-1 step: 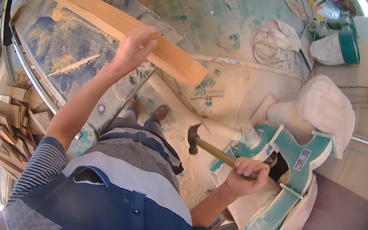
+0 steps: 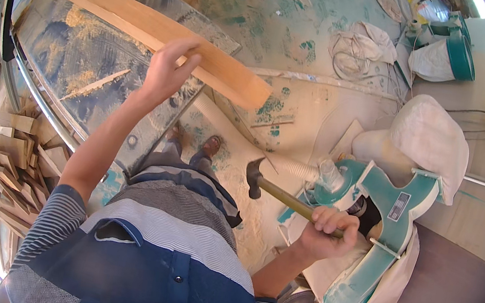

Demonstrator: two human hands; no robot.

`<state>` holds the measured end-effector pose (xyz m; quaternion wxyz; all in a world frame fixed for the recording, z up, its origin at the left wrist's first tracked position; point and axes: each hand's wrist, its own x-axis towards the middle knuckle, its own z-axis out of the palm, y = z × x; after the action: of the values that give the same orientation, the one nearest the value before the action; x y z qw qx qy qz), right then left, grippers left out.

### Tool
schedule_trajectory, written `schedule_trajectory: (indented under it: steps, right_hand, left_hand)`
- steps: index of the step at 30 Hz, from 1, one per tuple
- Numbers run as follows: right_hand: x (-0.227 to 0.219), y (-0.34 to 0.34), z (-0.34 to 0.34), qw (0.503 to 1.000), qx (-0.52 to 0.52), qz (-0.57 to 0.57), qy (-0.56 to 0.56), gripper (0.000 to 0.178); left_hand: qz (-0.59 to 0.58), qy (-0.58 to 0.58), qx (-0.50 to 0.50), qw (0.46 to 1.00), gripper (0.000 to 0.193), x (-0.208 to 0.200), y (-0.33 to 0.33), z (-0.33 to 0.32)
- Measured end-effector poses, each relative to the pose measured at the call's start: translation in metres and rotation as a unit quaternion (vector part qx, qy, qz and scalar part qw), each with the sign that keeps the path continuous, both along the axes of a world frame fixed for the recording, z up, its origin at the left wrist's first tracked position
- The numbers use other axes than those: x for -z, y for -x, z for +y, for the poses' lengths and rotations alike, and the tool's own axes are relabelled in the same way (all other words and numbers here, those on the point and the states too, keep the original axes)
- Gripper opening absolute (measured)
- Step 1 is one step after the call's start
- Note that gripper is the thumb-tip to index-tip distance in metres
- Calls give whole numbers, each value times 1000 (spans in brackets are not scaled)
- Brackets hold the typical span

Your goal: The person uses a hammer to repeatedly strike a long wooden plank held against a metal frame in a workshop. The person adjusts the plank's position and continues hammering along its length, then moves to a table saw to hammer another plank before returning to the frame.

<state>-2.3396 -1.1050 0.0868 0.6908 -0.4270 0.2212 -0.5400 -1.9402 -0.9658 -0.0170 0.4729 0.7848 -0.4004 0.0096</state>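
Observation:
A long wooden plank (image 2: pixel 142 22), tapering toward its far left end, lies across the dusty metal machine table (image 2: pixel 105 62) and juts past its right edge. My left hand (image 2: pixel 168 68) is at the plank's near edge, with curled fingers over the wood and the thumb beside them. What the fingertips press on is partly hidden. In my right hand (image 2: pixel 329 232) is a claw hammer (image 2: pixel 285 199), gripped near the end of its olive handle. Its dark head points left, over the floor in front of my body, apart from the plank.
Wood offcuts (image 2: pixel 13 152) are piled at the left. A green dust collector (image 2: pixel 397 206) with pale bags stands at the right, its hose (image 2: pixel 290 166) running over the dusty floor. A thin wood sliver (image 2: pixel 96 84) lies on the machine table. Farther back is a green-rimmed bucket (image 2: pixel 457 58).
My left hand has shifted slightly left and toward me along the plank. The hammer head has risen a little and moved slightly left, while my right hand keeps its grip.

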Motion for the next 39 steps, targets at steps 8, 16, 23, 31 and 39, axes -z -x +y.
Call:
schedule_trajectory:
  steps: [8,16,23,31,39]
  right_hand:
    - [-39,-14,-24,973,-172,-148,33,33]
    - [-45,-61,-10,943,-278,-174,56,32]
    - [-60,-118,76,917,-363,-134,90,32]
    - [-65,-204,248,839,-532,-75,81,31]
    - [-72,-252,373,866,-496,-20,55,34]
  left_hand:
    - [440,-23,74,895,21,-5,109,45]
    - [583,155,140,785,23,-15,124,100]
    - [444,91,102,886,12,-9,110,202]
    - [485,119,84,862,12,17,113,409]
    - [627,163,89,756,9,12,83,530]
